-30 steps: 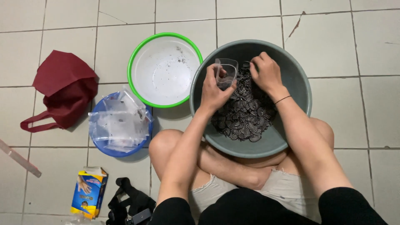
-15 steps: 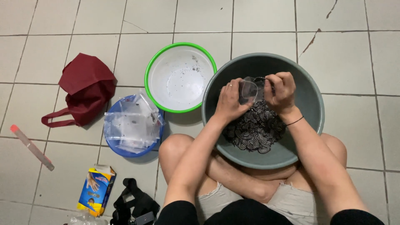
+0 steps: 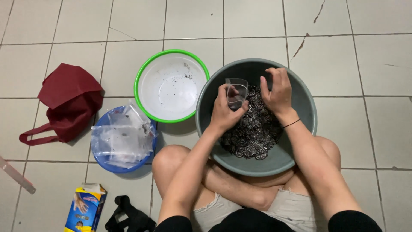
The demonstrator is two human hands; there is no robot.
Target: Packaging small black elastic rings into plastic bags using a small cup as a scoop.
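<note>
The left hand still grips the clear bag, now lifted open-mouthed, while the right hand has dropped to three o'clock of it, seemingly pinching dark pieces in the grey basin

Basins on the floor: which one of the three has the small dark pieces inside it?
The grey basin, the largest, in front of the person. The green-rimmed white basin holds only specks, and the blue basin holds clear plastic bags.
</note>
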